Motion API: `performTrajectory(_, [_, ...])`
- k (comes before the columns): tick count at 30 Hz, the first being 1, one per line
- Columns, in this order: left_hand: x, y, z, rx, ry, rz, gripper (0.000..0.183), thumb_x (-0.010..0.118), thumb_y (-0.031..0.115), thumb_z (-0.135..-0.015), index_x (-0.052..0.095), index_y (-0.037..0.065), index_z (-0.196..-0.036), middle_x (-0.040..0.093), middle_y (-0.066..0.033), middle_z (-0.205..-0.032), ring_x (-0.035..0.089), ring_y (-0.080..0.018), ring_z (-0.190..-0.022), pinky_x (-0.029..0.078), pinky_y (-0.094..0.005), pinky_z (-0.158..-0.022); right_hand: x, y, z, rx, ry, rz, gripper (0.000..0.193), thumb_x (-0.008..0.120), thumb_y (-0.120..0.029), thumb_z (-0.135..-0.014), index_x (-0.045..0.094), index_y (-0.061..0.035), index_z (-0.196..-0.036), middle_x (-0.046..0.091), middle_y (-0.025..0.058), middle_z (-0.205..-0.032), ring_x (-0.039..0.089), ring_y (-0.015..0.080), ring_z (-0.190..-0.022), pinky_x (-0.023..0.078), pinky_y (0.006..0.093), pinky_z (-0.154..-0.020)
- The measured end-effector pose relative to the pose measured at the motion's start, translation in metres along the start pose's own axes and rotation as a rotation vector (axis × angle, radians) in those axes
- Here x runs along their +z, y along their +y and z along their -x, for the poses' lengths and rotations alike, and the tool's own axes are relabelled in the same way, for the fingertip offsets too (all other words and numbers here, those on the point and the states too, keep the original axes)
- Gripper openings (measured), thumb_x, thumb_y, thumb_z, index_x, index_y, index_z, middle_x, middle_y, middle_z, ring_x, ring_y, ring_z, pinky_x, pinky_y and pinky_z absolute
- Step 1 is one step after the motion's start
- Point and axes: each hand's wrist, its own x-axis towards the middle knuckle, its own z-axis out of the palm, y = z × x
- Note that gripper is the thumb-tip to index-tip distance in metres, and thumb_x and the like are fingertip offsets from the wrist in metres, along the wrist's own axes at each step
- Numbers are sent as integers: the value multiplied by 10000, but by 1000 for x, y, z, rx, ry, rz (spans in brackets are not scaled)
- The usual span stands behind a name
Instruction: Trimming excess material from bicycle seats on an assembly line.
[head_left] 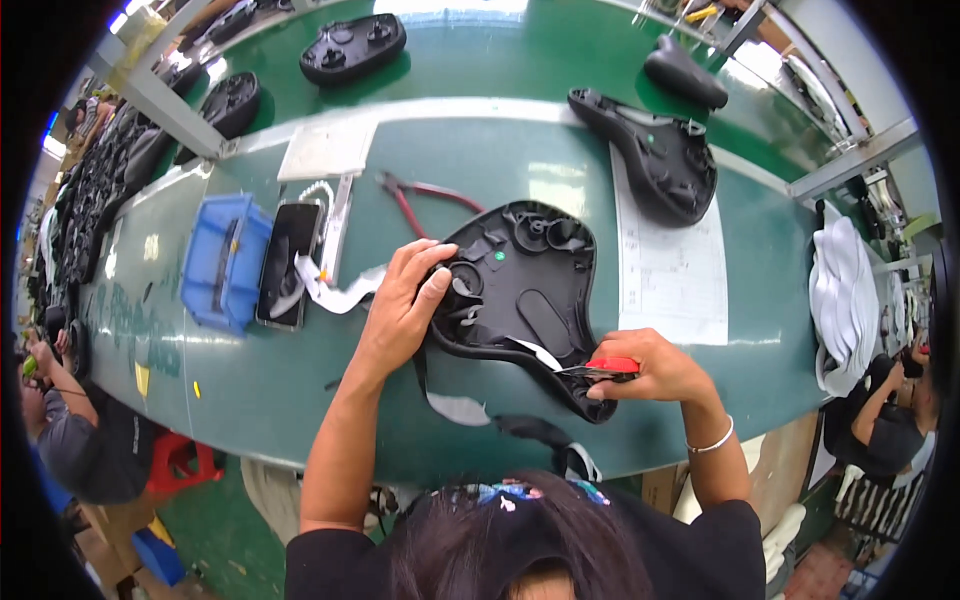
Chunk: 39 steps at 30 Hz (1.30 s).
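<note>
An upturned black bicycle saddle [500, 295] lies on the green table in front of me, its hollow underside facing up. My left hand [405, 305] grips the rim at its wide left end, thumb on the inside edge. In my right hand [655, 375] is a red-handled cutting tool [615, 368]; its metal tips are at the rim near the saddle's narrow nose. A white sliver of material [537, 352] sticks up along that rim beside the tips. Whether the tips touch it I cannot tell.
Red-handled pliers [405, 205] lie behind the saddle. To the left are a phone [290, 262] and a blue bin [215, 265]. Another saddle [660, 155] rests on a paper sheet [675, 285] at the right. Black and white scraps [460, 408] lie near the front edge.
</note>
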Motion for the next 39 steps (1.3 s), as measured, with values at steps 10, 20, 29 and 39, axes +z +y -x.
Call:
performTrajectory(10, [11, 76, 18, 397, -769, -355, 256, 749, 269, -721, 668, 130, -920, 607, -21, -936, 560, -190, -918, 368, -354, -797, 65, -10, 48, 313, 668, -694, 474, 682, -64, -826, 483, -32, -1255, 637, 45, -954, 566, 77, -651, 478, 234, -568])
performTrajectory(20, [26, 48, -29, 45, -981, 28, 142, 697, 171, -687, 719, 56, -768, 558, -36, -693, 547, -156, -643, 414, -313, -584, 70, -41, 45, -95, 421, 357, 536, 711, -101, -753, 588, -183, -1268, 564, 43, -692, 548, 209, -543, 431, 318, -491])
performTrajectory(29, [26, 44, -28, 26, -960, 47, 136, 695, 160, -687, 728, 55, -768, 589, -48, -714, 569, -162, -653, 423, -314, -591, 55, -47, 31, -40, 125, 699, 608, 619, -125, -814, 465, -316, -1371, 483, 77, -674, 523, 255, -511, 411, 375, -477])
performTrajectory(39, [-34, 67, 2, -17, -312, 443, 149, 639, 149, -863, 593, 26, -794, 526, 23, -793, 465, -50, -720, 357, -211, -612, 60, -37, 87, 198, 342, 222, 513, 712, -135, -794, 540, -148, -1278, 601, 102, -729, 578, 217, -580, 464, 322, -564])
